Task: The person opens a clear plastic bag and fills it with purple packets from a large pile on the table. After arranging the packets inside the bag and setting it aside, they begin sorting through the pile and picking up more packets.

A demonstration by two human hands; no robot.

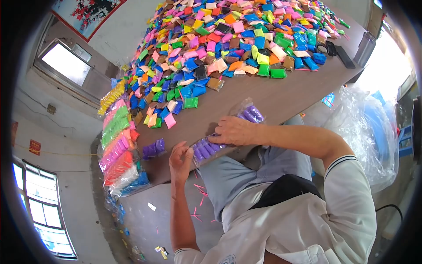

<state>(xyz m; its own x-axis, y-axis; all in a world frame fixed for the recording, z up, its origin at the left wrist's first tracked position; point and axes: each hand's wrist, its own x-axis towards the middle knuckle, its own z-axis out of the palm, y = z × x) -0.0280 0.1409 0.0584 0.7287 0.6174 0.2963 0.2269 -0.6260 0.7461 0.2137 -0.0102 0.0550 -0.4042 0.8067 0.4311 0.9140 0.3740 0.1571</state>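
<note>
A clear plastic bag of purple packets (203, 150) lies at the table's near edge, just above my lap. My left hand (179, 162) is at the bag's left end, fingers curled and thumb against its edge. Over the bag's right end is my right hand (235, 131), its fingers bent down and gripping the plastic. Its fingertips are partly hidden. Close by on the right rests another bag of purple packets (252, 114). To the left, a further purple bundle (153, 148) sits on the table.
A large heap of colourful small packets (211, 48) covers the far part of the brown table (281, 94). Filled bags (118, 149) are stacked along the left edge. A black flat object (345, 57) lies at the far right. Big clear plastic sacks (365, 136) stand on the right.
</note>
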